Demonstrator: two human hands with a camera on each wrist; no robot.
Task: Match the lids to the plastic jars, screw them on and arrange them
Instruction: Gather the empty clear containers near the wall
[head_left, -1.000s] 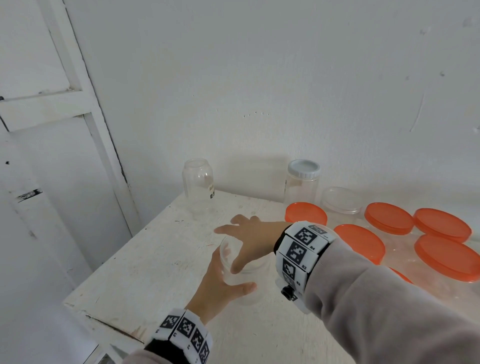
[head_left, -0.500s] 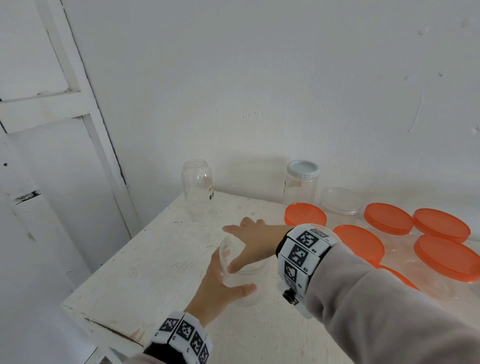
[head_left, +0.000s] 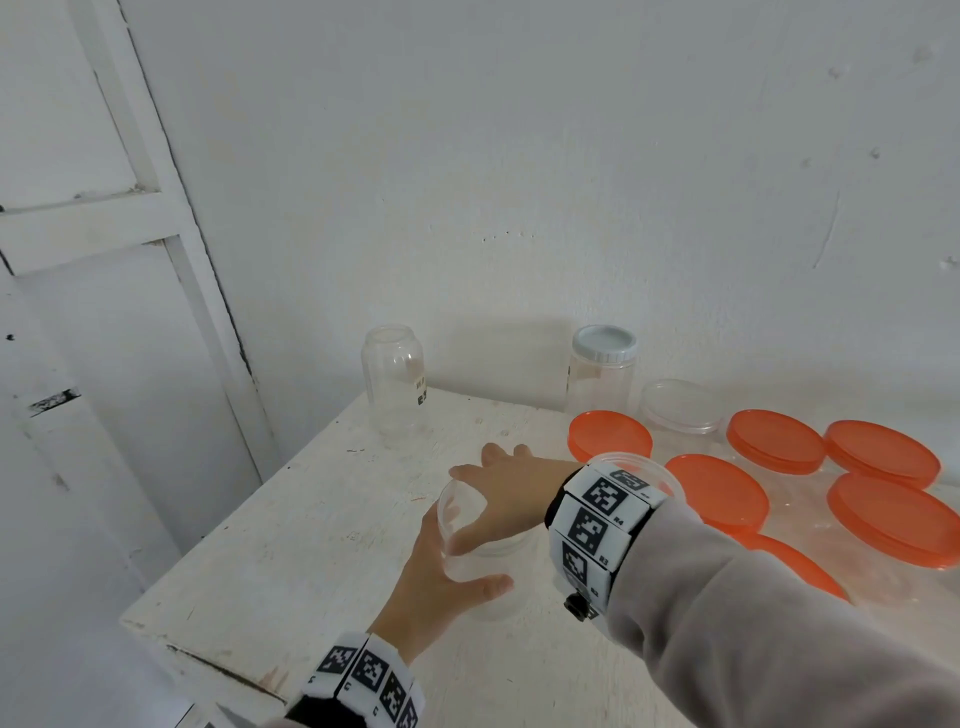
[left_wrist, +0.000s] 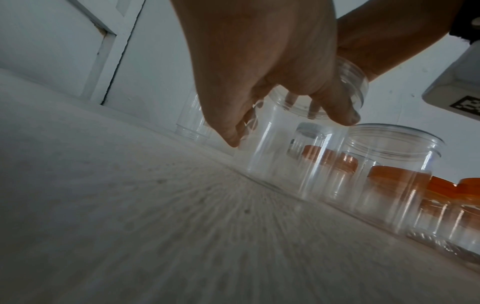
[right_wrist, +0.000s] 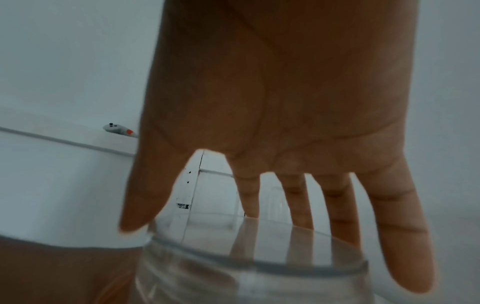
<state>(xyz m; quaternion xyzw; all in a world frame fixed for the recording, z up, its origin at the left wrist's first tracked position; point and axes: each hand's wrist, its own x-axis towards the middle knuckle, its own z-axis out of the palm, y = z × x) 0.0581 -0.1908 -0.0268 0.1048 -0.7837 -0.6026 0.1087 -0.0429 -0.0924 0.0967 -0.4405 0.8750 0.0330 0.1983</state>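
Observation:
A clear plastic jar (head_left: 488, 577) stands upright near the front left of the white table (head_left: 291, 519). My left hand (head_left: 441, 571) grips its wall, thumb on the near side and fingers wrapped round the far side. A clear lid (left_wrist: 359, 90) sits on the jar's mouth. My right hand (head_left: 498, 493) lies over this lid from above, with spread fingers and thumb reaching down round its rim (right_wrist: 259, 267). In the left wrist view the jar (left_wrist: 280, 160) shows below my left hand (left_wrist: 272, 61).
An open clear jar (head_left: 639, 462) stands just right of the held one, partly behind my right wristband. Several orange-lidded jars (head_left: 883, 519) crowd the right side. At the back wall are a lidless narrow jar (head_left: 395, 384), a white-lidded jar (head_left: 602, 374) and a low clear container (head_left: 680, 410).
My right hand has shifted slightly to the right on the jar's top. The left hand and the jar stay in place.

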